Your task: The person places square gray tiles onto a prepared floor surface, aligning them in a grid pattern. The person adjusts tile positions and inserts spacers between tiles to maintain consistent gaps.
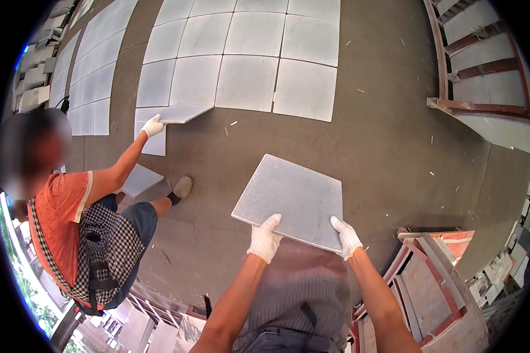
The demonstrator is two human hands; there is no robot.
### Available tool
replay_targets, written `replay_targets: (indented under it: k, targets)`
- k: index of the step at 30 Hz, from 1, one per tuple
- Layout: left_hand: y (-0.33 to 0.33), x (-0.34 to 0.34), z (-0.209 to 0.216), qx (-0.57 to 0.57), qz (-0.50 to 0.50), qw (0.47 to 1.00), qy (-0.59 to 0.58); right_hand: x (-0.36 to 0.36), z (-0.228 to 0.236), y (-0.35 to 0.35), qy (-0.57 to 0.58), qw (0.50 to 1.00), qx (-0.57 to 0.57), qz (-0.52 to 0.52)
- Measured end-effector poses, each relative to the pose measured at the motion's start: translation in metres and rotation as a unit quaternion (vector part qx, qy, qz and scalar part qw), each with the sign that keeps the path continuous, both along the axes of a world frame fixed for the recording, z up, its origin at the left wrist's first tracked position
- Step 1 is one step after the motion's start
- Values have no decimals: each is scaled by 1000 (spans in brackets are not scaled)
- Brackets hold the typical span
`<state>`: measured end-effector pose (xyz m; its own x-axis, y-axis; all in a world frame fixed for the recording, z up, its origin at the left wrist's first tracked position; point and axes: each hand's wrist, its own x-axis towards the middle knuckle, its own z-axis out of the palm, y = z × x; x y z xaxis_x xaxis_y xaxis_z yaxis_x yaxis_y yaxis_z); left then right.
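A square light-grey stone tile (294, 197) is held in front of me above the floor, its near edge toward my body. My left hand (266, 238), in a white knit glove, grips the near left part of that edge with the thumb on top. At the near right corner my right hand (346, 237), gloved the same way, clasps the tile, thumb on top. The fingers of both hands are hidden beneath it. Past the held tile, rows of similar laid tiles (247, 76) cover part of the floor.
To the left, a co-worker in an orange shirt (59, 229) holds a tilted tile (185, 113) by the near row. Another tile (141, 179) lies by their foot. Wooden crates stand at the far right (483, 73) and near right (430, 282). Small chips dot the concrete floor (388, 153).
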<state>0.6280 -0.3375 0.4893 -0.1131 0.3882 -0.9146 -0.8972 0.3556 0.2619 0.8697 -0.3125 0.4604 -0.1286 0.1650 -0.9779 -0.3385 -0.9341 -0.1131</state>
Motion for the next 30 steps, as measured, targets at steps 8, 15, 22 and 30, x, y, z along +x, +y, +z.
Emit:
replay_targets:
  k: [8,15,22,30]
  targets:
    - [7,-5,-19,-41,34,998,22,-8,-46,5,30,999,33,9]
    - [13,7,-46,-35,38,998,48,-2,-83,28,60,997,19,36]
    - [18,33,-77,-10,42,998,54,26,-124,60,67,992,-33,103]
    - [28,51,-151,-12,27,998,-59,39,-198,60,-304,906,100,277]
